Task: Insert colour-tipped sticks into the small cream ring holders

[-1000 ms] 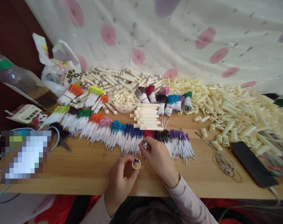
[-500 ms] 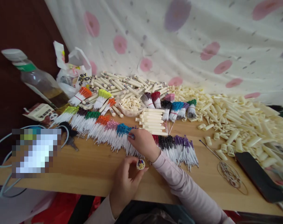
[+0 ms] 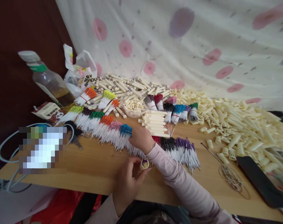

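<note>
Between the thumb and fingers of my left hand (image 3: 128, 180) is a cream multicolour pen barrel (image 3: 144, 164), its open end turned up toward me. Small coloured tips, red and blue among them, show inside that end. My right hand (image 3: 142, 138) is curled over the row of pen refills, just right of the blue-tipped refills (image 3: 125, 130); its fingertips and anything in them are hidden. White refills sorted by tip colour run along the desk, with black-tipped refills (image 3: 168, 147) and purple-tipped refills (image 3: 185, 151) to the right of my wrist.
Behind the row lie cream barrels (image 3: 155, 119), a bowl (image 3: 134, 113) of small cream parts and banded refill bundles (image 3: 178, 112). Loose cream parts (image 3: 234, 124) heap at right, beside a black phone-like slab (image 3: 260, 180) and rubber bands (image 3: 232, 179). A bottle (image 3: 50, 81) stands left.
My right hand has shifted slightly along the refills, and its fingertips are now out of sight. My left hand still holds the barrel. The whole view has moved a little.
</note>
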Motion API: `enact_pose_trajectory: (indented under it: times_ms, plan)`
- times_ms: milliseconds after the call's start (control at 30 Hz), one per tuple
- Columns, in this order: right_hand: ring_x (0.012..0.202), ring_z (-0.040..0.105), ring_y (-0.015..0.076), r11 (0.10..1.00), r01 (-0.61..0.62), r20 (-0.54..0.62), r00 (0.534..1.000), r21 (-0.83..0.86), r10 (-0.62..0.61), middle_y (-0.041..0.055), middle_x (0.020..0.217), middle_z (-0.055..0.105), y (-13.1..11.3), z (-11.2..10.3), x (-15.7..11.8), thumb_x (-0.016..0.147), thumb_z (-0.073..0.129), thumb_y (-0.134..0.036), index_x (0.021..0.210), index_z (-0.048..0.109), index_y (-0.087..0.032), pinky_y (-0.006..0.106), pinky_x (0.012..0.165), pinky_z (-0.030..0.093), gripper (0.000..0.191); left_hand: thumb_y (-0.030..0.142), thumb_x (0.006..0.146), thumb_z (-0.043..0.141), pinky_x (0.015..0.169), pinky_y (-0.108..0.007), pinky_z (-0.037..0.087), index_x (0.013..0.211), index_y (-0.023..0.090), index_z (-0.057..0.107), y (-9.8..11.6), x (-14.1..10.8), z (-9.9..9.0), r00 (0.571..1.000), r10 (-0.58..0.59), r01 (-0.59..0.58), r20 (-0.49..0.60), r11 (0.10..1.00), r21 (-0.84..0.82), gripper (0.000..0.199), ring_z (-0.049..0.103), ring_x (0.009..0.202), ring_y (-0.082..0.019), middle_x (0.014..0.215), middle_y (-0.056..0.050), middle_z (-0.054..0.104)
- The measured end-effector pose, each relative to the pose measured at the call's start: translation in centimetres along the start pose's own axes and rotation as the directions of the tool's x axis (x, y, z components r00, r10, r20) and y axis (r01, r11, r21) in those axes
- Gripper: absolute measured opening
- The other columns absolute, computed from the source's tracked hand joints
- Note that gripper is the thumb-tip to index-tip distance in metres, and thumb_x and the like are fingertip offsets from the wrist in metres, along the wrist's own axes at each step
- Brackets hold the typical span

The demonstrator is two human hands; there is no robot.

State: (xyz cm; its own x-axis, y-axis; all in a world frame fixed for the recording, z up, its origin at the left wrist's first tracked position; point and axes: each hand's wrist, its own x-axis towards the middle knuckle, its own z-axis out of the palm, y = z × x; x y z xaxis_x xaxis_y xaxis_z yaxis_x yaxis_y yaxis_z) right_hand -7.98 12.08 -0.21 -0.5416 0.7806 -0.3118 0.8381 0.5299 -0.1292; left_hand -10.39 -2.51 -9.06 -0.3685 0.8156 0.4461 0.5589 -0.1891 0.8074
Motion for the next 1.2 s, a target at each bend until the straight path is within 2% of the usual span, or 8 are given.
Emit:
enact_pose_trajectory:
  times_ms: [167, 300, 467, 533, 600, 700, 833, 1200]
  plan:
    - [0.101, 0.069, 0.0230, 0.998, -0.007, -0.005, 1.000, 0.055, 0.008, 0.0084, 0.118, 0.069, 0.2, -0.3, 0.4, 0.099, 0.066, -0.033, 0.119, 0.067, -0.017, 0.043, 0.086, 0.058, 0.026, 0.042, 0.094, 0.068, 0.063, -0.025, 0.058, 0.098, 0.023, 0.060, 0.1, 0.1, -0.1, 1.000, 0.001, -0.001, -0.001, 1.000, -0.008, 0.021, 0.072, 0.070, -0.017, 0.082, -0.002, 0.073]
    - [0.080, 0.069, 0.0224, 0.988, 0.025, -0.071, 0.997, 0.153, -0.015, 0.0070, 0.079, 0.071, 2.6, -1.5, -0.2, 0.088, 0.067, -0.020, 0.079, 0.070, -0.014, 0.031, 0.070, 0.051, 0.011, 0.040, 0.094, 0.068, 0.066, -0.026, 0.059, 0.099, 0.023, 0.061, 0.0, 0.0, -0.1, 1.000, 0.008, -0.008, -0.011, 1.000, -0.011, 0.020, 0.073, 0.074, -0.018, 0.084, -0.002, 0.074]
    - [0.058, 0.054, 0.0120, 0.922, 0.159, -0.284, 0.957, 0.354, -0.056, -0.0044, 0.062, 0.055, 6.0, -2.2, -6.1, 0.095, 0.056, -0.030, 0.078, 0.062, -0.020, 0.023, 0.055, 0.042, 0.020, 0.035, 0.093, 0.069, 0.068, -0.026, 0.060, 0.101, 0.022, 0.061, 0.0, 0.2, -0.2, 1.000, 0.006, -0.006, -0.004, 1.000, -0.029, 0.016, 0.074, 0.076, -0.018, 0.087, -0.003, 0.074]
    - [0.047, 0.044, 0.0107, 0.758, 0.408, -0.653, 0.757, 0.509, 0.031, -0.0069, 0.056, 0.049, 6.5, -1.4, -9.9, 0.093, 0.062, -0.031, 0.081, 0.063, -0.022, 0.024, 0.046, 0.037, 0.015, 0.033, 0.093, 0.070, 0.068, -0.026, 0.060, 0.099, 0.022, 0.062, 0.1, 0.4, -0.3, 1.000, 0.010, -0.011, -0.010, 0.999, -0.047, 0.015, 0.073, 0.075, -0.017, 0.085, -0.002, 0.074]
    - [0.040, 0.037, 0.0103, 0.719, 0.476, -0.801, 0.568, 0.506, 0.189, -0.0097, 0.051, 0.044, 6.4, -0.3, -13.4, 0.091, 0.067, -0.022, 0.088, 0.065, -0.026, 0.024, 0.043, 0.037, 0.006, 0.030, 0.092, 0.071, 0.070, -0.026, 0.060, 0.099, 0.023, 0.062, 0.2, 0.4, -0.4, 1.000, -0.003, 0.004, 0.009, 0.997, -0.079, 0.014, 0.073, 0.076, -0.017, 0.085, -0.002, 0.073]
    - [0.043, 0.052, 0.0128, 0.783, 0.500, -0.858, 0.507, 0.370, 0.082, -0.0050, 0.057, 0.061, 6.1, 0.9, -16.4, 0.087, 0.070, -0.016, 0.091, 0.066, -0.028, 0.026, 0.043, 0.043, 0.013, 0.025, 0.092, 0.070, 0.076, -0.028, 0.060, 0.100, 0.023, 0.061, -0.1, 0.1, -0.3, 0.997, -0.044, 0.053, 0.060, 0.984, -0.171, 0.013, 0.073, 0.082, -0.017, 0.089, -0.002, 0.072]
    - [0.045, 0.062, 0.0136, 0.772, 0.562, -0.846, 0.529, 0.296, -0.060, -0.0072, 0.051, 0.059, 6.1, 1.8, -16.3, 0.088, 0.065, -0.012, 0.096, 0.063, -0.027, 0.024, 0.046, 0.049, 0.017, 0.017, 0.091, 0.070, 0.082, -0.030, 0.059, 0.101, 0.024, 0.060, -0.7, -0.5, -0.2, 0.992, -0.064, 0.093, 0.109, 0.954, -0.285, 0.016, 0.072, 0.089, -0.018, 0.095, -0.002, 0.071]
    - [0.046, 0.063, 0.0109, 0.791, 0.555, -0.789, 0.593, 0.257, -0.160, -0.0073, 0.061, 0.067, 6.1, 1.5, -15.7, 0.092, 0.057, -0.011, 0.105, 0.059, -0.027, 0.025, 0.049, 0.051, 0.021, 0.015, 0.090, 0.070, 0.081, -0.030, 0.059, 0.105, 0.026, 0.060, -0.6, -0.5, -0.4, 0.990, -0.039, 0.077, 0.134, 0.953, -0.294, 0.021, 0.071, 0.090, -0.017, 0.098, -0.002, 0.070]
